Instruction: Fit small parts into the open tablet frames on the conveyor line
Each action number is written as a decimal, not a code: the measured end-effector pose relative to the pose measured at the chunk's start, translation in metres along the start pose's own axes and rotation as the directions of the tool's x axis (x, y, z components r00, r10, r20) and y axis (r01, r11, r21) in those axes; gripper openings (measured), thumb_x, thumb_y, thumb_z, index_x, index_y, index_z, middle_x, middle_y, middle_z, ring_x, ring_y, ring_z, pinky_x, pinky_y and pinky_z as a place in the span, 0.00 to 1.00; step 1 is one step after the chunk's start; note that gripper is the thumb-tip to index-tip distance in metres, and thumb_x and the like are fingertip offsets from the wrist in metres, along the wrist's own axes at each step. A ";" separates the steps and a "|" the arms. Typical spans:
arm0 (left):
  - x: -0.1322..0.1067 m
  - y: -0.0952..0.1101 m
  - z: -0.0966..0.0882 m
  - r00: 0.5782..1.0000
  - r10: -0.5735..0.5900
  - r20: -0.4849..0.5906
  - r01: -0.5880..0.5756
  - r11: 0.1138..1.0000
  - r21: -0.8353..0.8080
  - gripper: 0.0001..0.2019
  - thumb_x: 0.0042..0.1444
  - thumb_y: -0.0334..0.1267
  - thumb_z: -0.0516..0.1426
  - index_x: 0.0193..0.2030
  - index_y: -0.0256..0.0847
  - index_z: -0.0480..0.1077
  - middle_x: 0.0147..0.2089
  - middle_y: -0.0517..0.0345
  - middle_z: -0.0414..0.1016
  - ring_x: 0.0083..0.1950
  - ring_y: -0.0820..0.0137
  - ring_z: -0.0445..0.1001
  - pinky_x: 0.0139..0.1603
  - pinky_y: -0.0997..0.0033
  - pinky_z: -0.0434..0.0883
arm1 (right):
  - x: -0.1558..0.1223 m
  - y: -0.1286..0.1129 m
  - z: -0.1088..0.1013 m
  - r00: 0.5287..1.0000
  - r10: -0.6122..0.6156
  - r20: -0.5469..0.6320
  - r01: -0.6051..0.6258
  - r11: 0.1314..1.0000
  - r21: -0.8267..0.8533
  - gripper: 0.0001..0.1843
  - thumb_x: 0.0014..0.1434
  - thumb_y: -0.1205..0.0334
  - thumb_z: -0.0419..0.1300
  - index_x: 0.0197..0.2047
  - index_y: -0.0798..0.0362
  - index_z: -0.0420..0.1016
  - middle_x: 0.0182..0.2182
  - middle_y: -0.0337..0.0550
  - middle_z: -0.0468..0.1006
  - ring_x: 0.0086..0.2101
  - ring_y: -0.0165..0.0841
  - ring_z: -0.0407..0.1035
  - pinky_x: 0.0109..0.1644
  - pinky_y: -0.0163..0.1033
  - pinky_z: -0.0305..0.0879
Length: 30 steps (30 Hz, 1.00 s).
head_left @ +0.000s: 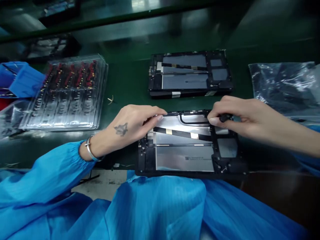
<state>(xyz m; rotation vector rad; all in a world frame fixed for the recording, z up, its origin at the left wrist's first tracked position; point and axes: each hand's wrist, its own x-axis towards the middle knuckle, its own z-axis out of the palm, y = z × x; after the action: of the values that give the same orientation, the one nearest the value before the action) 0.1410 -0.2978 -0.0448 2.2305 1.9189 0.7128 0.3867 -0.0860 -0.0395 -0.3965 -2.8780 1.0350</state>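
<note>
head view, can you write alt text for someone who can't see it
A person's left hand touches the far edge of an opened tablet-like device, while the right hand, holding a small black object, is at its upper right. A similar device lies beyond it, with a clear tray of parts to the left and clear plastic packaging to the right.

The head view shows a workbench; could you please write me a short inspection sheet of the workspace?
Surface: green bench top, dark and glossy.
Things at hand: opened flat device at the near edge; similar device behind it.
Clutter: clear tray of parts and blue bin left; plastic bag right; small scrap between.
Hands: left hand touches the near device's far edge; right hand, at its far right, holds a small dark item.
Cables: black curved cable and dark ribbon inside the near device.
Surroundings: rail behind; things beyond blurred.
</note>
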 end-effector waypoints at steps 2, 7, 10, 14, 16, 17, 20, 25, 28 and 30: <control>0.004 -0.001 0.003 0.997 0.074 0.004 -0.074 0.997 -0.017 0.11 0.73 0.34 0.55 0.54 0.35 0.77 0.46 0.55 0.83 0.45 0.70 0.81 0.45 0.74 0.73 | 0.001 0.003 -0.003 0.998 0.057 0.017 -0.056 0.998 -0.035 0.15 0.67 0.48 0.58 0.36 0.50 0.77 0.36 0.45 0.76 0.35 0.38 0.69 0.38 0.44 0.60; 0.012 -0.007 0.015 0.979 0.202 0.033 -0.200 0.978 -0.061 0.10 0.74 0.34 0.53 0.55 0.36 0.73 0.56 0.48 0.76 0.56 0.66 0.75 0.54 0.68 0.75 | 0.003 0.011 -0.005 0.991 0.134 0.029 -0.129 0.985 -0.117 0.16 0.64 0.46 0.57 0.39 0.49 0.78 0.39 0.45 0.81 0.36 0.41 0.73 0.38 0.44 0.60; 0.014 -0.013 0.024 0.973 0.220 0.076 -0.210 0.970 -0.118 0.12 0.76 0.37 0.51 0.59 0.36 0.68 0.65 0.43 0.70 0.65 0.64 0.72 0.62 0.65 0.74 | 0.005 0.014 -0.004 0.989 0.145 0.008 -0.142 0.980 -0.140 0.16 0.63 0.47 0.57 0.39 0.49 0.79 0.40 0.44 0.82 0.37 0.42 0.74 0.37 0.43 0.61; 0.017 -0.014 0.030 0.966 0.216 0.144 -0.201 0.973 -0.113 0.14 0.77 0.40 0.49 0.61 0.36 0.65 0.70 0.40 0.66 0.68 0.61 0.70 0.65 0.61 0.74 | 0.006 0.015 -0.002 0.992 0.128 0.001 -0.126 0.980 -0.157 0.17 0.63 0.46 0.56 0.39 0.48 0.79 0.38 0.41 0.83 0.35 0.40 0.74 0.35 0.42 0.61; 0.018 -0.013 0.030 0.961 0.220 0.168 -0.208 0.975 -0.082 0.14 0.77 0.40 0.48 0.62 0.36 0.65 0.72 0.40 0.64 0.68 0.60 0.70 0.65 0.59 0.74 | 0.005 0.016 -0.001 0.992 0.125 -0.001 -0.124 0.979 -0.160 0.17 0.63 0.45 0.56 0.39 0.48 0.80 0.37 0.41 0.83 0.34 0.40 0.74 0.35 0.42 0.61; 0.019 -0.011 0.029 0.959 0.223 0.175 -0.215 0.975 -0.064 0.14 0.77 0.40 0.47 0.62 0.36 0.65 0.72 0.41 0.64 0.68 0.60 0.70 0.65 0.59 0.75 | 0.005 0.016 0.000 0.992 0.125 -0.006 -0.124 0.979 -0.162 0.17 0.63 0.45 0.56 0.39 0.48 0.80 0.37 0.41 0.83 0.34 0.39 0.74 0.34 0.42 0.61; 0.021 -0.008 0.026 0.950 0.234 0.205 -0.235 0.972 -0.019 0.14 0.77 0.37 0.46 0.61 0.34 0.65 0.73 0.40 0.64 0.68 0.59 0.70 0.63 0.57 0.76 | 0.005 0.013 -0.001 0.989 0.145 0.008 -0.142 0.975 -0.170 0.17 0.64 0.47 0.57 0.40 0.50 0.79 0.38 0.44 0.83 0.35 0.39 0.73 0.35 0.42 0.60; 0.023 -0.007 0.027 0.945 0.245 0.215 -0.256 0.966 0.024 0.14 0.77 0.35 0.45 0.60 0.33 0.67 0.73 0.42 0.64 0.67 0.58 0.71 0.61 0.57 0.77 | 0.005 0.004 -0.004 0.984 0.174 0.045 -0.164 0.970 -0.178 0.16 0.66 0.50 0.56 0.41 0.53 0.79 0.40 0.48 0.82 0.36 0.40 0.72 0.37 0.43 0.59; 0.024 -0.008 0.029 0.939 0.257 0.229 -0.277 0.959 0.062 0.14 0.77 0.35 0.46 0.59 0.33 0.67 0.73 0.43 0.64 0.66 0.59 0.71 0.61 0.58 0.77 | 0.006 0.006 -0.004 0.987 0.160 0.035 -0.151 0.973 -0.176 0.16 0.66 0.50 0.56 0.41 0.52 0.79 0.40 0.48 0.82 0.35 0.40 0.72 0.37 0.43 0.59; 0.025 -0.007 0.028 0.931 0.259 0.258 -0.290 0.953 0.091 0.13 0.75 0.32 0.46 0.59 0.33 0.67 0.74 0.43 0.63 0.66 0.60 0.70 0.61 0.58 0.77 | 0.006 0.010 -0.003 0.989 0.148 0.022 -0.142 0.976 -0.168 0.16 0.65 0.49 0.57 0.40 0.51 0.79 0.39 0.47 0.82 0.35 0.40 0.72 0.36 0.43 0.59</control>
<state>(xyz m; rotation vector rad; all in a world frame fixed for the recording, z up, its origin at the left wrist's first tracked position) 0.1483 -0.2667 -0.0657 2.5591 1.5966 0.3284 0.3836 -0.0757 -0.0437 -0.6132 -3.0157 0.8290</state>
